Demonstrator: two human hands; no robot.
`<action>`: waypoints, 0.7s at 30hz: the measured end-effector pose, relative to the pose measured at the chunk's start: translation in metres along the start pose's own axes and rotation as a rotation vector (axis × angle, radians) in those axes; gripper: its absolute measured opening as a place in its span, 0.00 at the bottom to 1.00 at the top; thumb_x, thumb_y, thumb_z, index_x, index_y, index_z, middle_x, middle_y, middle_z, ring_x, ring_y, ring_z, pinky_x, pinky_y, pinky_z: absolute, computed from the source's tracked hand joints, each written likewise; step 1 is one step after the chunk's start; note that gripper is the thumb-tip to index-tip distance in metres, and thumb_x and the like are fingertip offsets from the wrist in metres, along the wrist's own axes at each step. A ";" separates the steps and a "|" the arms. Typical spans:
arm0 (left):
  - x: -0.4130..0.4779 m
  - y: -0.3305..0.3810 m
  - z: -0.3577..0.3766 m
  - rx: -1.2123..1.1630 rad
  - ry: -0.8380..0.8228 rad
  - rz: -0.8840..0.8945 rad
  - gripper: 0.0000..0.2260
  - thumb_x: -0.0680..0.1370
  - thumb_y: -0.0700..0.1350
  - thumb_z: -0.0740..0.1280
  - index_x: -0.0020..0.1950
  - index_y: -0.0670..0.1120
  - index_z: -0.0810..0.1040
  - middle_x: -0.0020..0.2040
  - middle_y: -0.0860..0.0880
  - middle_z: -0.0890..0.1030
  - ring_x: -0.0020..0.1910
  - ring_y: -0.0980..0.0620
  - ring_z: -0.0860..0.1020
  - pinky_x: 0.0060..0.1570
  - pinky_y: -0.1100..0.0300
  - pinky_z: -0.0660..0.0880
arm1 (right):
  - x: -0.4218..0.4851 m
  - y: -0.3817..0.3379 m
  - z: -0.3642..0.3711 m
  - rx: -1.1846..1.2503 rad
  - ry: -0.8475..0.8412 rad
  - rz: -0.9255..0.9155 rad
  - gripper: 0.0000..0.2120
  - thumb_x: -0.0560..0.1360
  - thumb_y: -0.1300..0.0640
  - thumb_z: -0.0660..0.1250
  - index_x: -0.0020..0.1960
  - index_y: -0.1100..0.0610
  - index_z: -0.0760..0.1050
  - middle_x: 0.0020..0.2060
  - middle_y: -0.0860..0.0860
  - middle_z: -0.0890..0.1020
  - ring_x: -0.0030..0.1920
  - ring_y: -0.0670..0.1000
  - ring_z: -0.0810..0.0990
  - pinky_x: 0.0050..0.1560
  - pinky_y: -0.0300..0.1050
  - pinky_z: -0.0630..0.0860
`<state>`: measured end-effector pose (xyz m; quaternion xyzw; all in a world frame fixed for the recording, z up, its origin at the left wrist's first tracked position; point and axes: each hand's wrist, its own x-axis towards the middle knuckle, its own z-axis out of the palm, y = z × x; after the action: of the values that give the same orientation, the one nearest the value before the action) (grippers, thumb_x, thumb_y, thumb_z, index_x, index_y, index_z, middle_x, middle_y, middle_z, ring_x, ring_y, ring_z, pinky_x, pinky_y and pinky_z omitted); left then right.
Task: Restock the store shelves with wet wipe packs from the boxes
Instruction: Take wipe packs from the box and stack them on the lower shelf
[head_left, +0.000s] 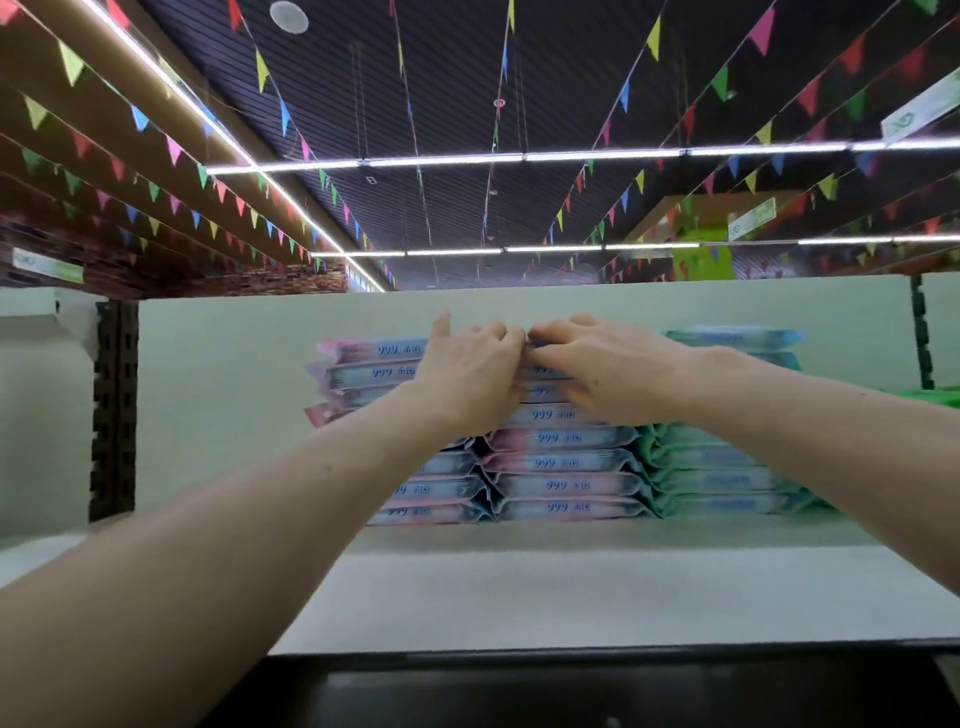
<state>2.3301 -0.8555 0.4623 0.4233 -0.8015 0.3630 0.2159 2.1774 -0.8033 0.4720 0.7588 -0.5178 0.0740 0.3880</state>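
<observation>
Pink-and-blue wet wipe packs marked "999" lie in two tall stacks (563, 462) on the white top shelf (571, 597). A stack of green packs (722, 478) stands right beside them. My left hand (470, 371) and my right hand (605, 366) meet at the top of the middle stack. Both sets of fingers curl over the uppermost pack (540, 370), of which only a sliver shows between the hands. The left stack's upper packs (371, 371) stick out to the left of my left hand.
A pale back panel (234, 374) closes the shelf behind the stacks. Dark slotted uprights (114, 410) stand at left and at far right (922, 332). The shelf's dark front edge (571, 670) runs along the bottom. Bunting and light strips hang overhead.
</observation>
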 end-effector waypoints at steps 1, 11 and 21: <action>-0.001 0.000 0.000 0.001 0.016 -0.010 0.21 0.81 0.53 0.58 0.71 0.47 0.64 0.67 0.48 0.71 0.65 0.47 0.71 0.72 0.41 0.52 | -0.004 0.002 0.000 -0.006 -0.004 -0.012 0.21 0.81 0.56 0.55 0.74 0.53 0.63 0.74 0.50 0.62 0.70 0.53 0.63 0.68 0.51 0.66; 0.035 0.041 -0.018 -0.141 0.171 0.067 0.27 0.78 0.56 0.64 0.73 0.45 0.65 0.70 0.45 0.68 0.68 0.44 0.66 0.69 0.46 0.60 | -0.055 0.060 -0.005 0.103 0.078 0.158 0.21 0.79 0.57 0.63 0.72 0.51 0.69 0.73 0.50 0.65 0.74 0.51 0.60 0.73 0.45 0.56; 0.090 0.115 -0.028 -0.104 0.023 0.092 0.30 0.77 0.58 0.64 0.75 0.48 0.61 0.72 0.47 0.68 0.69 0.45 0.68 0.70 0.42 0.59 | -0.084 0.137 0.017 0.026 -0.126 0.458 0.25 0.79 0.47 0.62 0.72 0.56 0.65 0.69 0.55 0.70 0.68 0.56 0.69 0.68 0.54 0.67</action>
<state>2.1859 -0.8376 0.4939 0.3702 -0.8353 0.3352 0.2300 2.0184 -0.7757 0.4873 0.6295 -0.6988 0.1192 0.3180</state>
